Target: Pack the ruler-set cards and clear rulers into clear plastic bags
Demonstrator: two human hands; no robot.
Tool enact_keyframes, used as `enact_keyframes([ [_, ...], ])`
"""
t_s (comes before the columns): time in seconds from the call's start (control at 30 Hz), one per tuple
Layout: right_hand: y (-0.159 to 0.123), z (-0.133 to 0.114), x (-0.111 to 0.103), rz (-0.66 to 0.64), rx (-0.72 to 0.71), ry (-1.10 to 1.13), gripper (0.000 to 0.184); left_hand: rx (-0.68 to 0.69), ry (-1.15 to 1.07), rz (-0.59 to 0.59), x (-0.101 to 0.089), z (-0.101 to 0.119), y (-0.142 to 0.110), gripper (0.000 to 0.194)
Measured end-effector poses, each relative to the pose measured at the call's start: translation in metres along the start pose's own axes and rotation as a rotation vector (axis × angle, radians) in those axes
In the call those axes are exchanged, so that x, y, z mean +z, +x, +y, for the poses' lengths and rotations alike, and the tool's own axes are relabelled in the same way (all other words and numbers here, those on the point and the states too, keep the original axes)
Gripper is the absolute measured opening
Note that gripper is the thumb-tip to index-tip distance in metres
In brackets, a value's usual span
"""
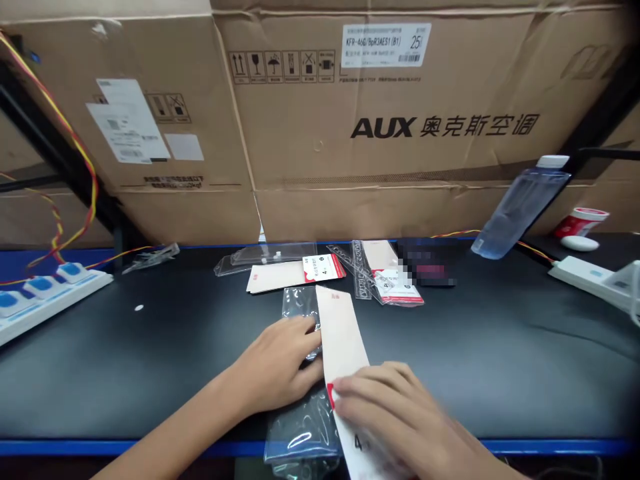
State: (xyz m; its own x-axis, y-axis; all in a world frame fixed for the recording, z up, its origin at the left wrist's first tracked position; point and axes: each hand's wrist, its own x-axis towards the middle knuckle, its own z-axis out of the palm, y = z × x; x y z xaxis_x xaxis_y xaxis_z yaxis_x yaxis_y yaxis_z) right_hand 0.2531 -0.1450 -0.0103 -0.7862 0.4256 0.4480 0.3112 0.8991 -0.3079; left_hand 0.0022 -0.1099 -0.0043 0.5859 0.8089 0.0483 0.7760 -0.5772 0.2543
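A long pale card (343,327) with a red band and a printed "4" stands tilted at the table's front middle. My right hand (400,420) grips its lower part, fingers over the red band; the thumb is hidden. Beside it, my left hand (280,367) lies with bent fingers over a clear plastic bag (303,427), pressing it, with fingertips against the card's left edge. The bag's lower end hangs over the table's front edge. Just beyond lie similar cards (280,276), clear plastic sleeves (237,260), a clear ruler (361,273) and a card in clear wrapping (397,287).
A large cardboard box (310,147) walls off the back. A power strip (60,293) with cables sits left; another white strip (595,283) lies right. A water bottle (520,210) leans near a red-and-white tub (583,222). A blurred dark object (427,260) lies at the back.
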Motion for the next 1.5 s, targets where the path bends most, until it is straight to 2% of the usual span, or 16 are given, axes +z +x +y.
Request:
enact_keyframes([
  [0.07,-0.005,-0.003,0.004,-0.008,-0.065,-0.035,0.025,-0.001,-0.025,0.024,0.001,0.0,-0.001,0.019],
  [0.13,-0.012,-0.004,0.011,-0.032,-0.084,-0.069,0.018,-0.012,-0.043,0.054,0.001,-0.001,-0.001,0.019],
  [0.2,-0.02,-0.003,0.018,-0.025,-0.052,-0.081,0.022,-0.034,-0.06,0.08,0.002,-0.001,-0.002,0.019],
  [0.3,-0.025,-0.001,0.02,0.078,0.04,-0.092,0.042,-0.091,-0.113,0.105,0.004,-0.001,-0.003,0.022],
  [0.37,-0.021,-0.001,0.015,-0.044,0.082,-0.149,0.049,-0.115,-0.154,0.122,0.006,-0.001,-0.004,0.03],
  [0.43,-0.012,-0.004,0.006,-0.195,0.168,-0.198,0.045,-0.119,-0.182,0.143,0.009,-0.001,-0.005,0.035],
  [0.5,-0.001,-0.008,-0.001,-0.267,0.24,-0.174,0.041,-0.111,-0.199,0.162,0.01,-0.002,-0.006,0.036],
  [0.67,0.013,-0.007,-0.008,-0.295,0.34,-0.01,0.036,-0.075,-0.202,0.166,0.009,-0.004,-0.007,0.032],
  [0.97,0.007,0.007,-0.012,-0.369,0.293,0.089,0.044,-0.01,-0.17,0.164,0.007,-0.007,-0.009,0.033],
  [1.1,0.009,0.015,-0.017,-0.423,0.282,0.149,0.045,0.002,-0.21,0.202,0.009,-0.01,-0.009,0.031],
  [1.23,0.012,0.023,-0.015,-0.413,0.231,0.149,0.065,0.038,-0.216,0.267,0.013,-0.011,-0.008,0.027],
  [1.33,0.015,0.028,-0.01,-0.375,0.217,0.125,0.069,0.049,-0.203,0.258,0.015,-0.011,-0.007,0.025],
  [1.43,0.02,0.031,-0.007,-0.323,0.234,0.114,0.062,0.047,-0.206,0.242,0.013,-0.01,-0.008,0.026],
  [1.5,0.024,0.032,-0.007,-0.296,0.281,0.13,0.044,0.039,-0.209,0.226,0.01,-0.01,-0.009,0.026],
])
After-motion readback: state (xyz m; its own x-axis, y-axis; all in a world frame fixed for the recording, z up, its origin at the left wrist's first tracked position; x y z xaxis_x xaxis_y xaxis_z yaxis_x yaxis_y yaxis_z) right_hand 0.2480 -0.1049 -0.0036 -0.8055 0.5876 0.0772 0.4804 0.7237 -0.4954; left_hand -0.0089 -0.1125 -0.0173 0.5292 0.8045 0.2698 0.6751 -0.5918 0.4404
